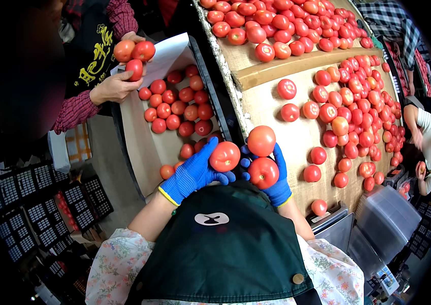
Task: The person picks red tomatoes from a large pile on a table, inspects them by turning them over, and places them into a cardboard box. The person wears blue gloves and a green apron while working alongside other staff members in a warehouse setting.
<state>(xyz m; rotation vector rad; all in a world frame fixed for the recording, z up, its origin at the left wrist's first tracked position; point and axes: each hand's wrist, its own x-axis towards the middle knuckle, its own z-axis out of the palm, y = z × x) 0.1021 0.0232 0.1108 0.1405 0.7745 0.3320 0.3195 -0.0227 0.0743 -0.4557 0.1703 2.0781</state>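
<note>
Both of my hands wear blue knit gloves with yellow cuffs. My left hand (194, 173) holds one red tomato (225, 156) between thumb and fingers, over the near edge of a paper-lined crate (131, 141). Close beside it, my right hand (272, 171) holds two tomatoes, an orange-red one (261, 141) above a redder one (263, 173). Inside the crate lie many loose tomatoes (178, 107). To the right, more tomatoes (356, 114) are spread over a cloth-covered sorting table (261, 101).
Across the crate, a co-worker's hands (118, 85) hold several tomatoes. A padded divider (306, 65) splits the table. Clear plastic containers (385, 217) stand at lower right, black crates (44, 209) at lower left. Other people are at the far right.
</note>
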